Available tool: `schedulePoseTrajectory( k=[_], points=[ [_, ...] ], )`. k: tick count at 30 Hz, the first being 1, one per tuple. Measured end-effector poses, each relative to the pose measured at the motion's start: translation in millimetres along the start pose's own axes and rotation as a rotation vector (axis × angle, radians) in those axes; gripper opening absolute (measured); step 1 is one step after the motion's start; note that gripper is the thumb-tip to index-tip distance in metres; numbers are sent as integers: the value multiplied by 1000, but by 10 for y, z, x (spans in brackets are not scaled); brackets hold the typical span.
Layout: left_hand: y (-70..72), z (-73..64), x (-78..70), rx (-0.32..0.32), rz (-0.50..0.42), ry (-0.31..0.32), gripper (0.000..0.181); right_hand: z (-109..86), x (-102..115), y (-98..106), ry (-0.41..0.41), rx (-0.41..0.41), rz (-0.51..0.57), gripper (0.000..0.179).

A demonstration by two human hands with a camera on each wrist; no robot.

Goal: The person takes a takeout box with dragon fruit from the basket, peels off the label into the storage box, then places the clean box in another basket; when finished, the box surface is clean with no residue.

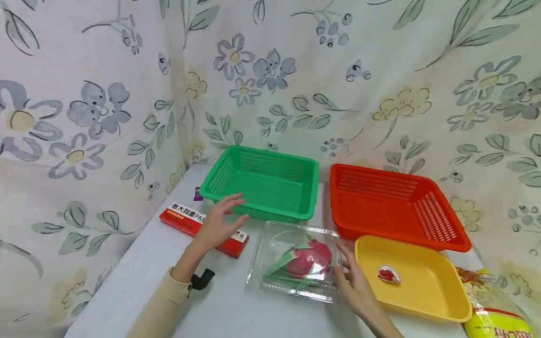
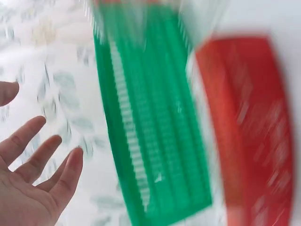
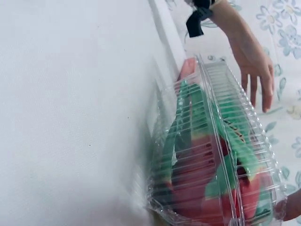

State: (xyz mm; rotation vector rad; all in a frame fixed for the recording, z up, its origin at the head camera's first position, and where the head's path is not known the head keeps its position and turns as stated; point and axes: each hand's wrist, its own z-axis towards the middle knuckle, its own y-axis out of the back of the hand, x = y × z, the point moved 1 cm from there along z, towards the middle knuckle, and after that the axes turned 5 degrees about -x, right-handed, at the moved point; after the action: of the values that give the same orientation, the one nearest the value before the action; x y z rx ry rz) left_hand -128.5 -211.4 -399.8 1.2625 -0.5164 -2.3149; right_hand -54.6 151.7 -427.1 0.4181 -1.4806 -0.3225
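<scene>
A clear plastic clamshell box (image 1: 270, 239) lies on the white table with a pink dragon fruit (image 1: 306, 260) with green scales inside. My right hand (image 1: 355, 284) is at the box's right edge, fingers loosely bent and fingertips against it. In the right wrist view, a fingertip (image 3: 289, 207) meets the end of the box (image 3: 211, 141). My left hand (image 1: 217, 225) hovers above a red pasta box (image 1: 181, 224), holding nothing, its fingers spread. The left wrist view, partly blurred, has that hand (image 2: 37, 174) beside the green basket (image 2: 155, 122).
The green basket (image 1: 270, 188) stands at the back, a red basket (image 1: 376, 202) to its right. A yellow tray (image 1: 414, 277) with a sticker sits in front of the red one. At the right edge lies a yellow-labelled package (image 1: 498, 310). A small purple packet (image 1: 197, 194) lies behind the pasta box.
</scene>
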Motion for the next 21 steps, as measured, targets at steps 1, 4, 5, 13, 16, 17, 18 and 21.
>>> schedulePoseTrajectory(
  k=[1, 4, 5, 13, 16, 17, 18, 21],
  points=[
    [50, 67, 45, -17, 37, -2, 45, 1, -13, 3, -13, -8, -5, 57],
    [171, 255, 237, -66, 171, 6, 52, 0, -45, 3, -61, -32, -8, 57],
    [198, 301, 311, -77, 203, 20, 54, -10, -56, 1, -75, -38, 0, 57],
    [289, 437, 739, -65, 178, 221, 61, -32, -98, -57, -150, -78, 105, 60],
    [279, 399, 784, -59, 220, 263, 64, -51, -108, -71, -171, -97, 111, 59],
    [273, 383, 793, -49, 230, 276, 65, -67, -109, -78, -177, -105, 115, 59],
    [268, 370, 802, -40, 237, 288, 66, -86, -108, -87, -172, -115, 122, 58],
    [251, 351, 820, -33, 245, 308, 67, -140, -95, -118, -172, -119, 133, 56]
  ],
)
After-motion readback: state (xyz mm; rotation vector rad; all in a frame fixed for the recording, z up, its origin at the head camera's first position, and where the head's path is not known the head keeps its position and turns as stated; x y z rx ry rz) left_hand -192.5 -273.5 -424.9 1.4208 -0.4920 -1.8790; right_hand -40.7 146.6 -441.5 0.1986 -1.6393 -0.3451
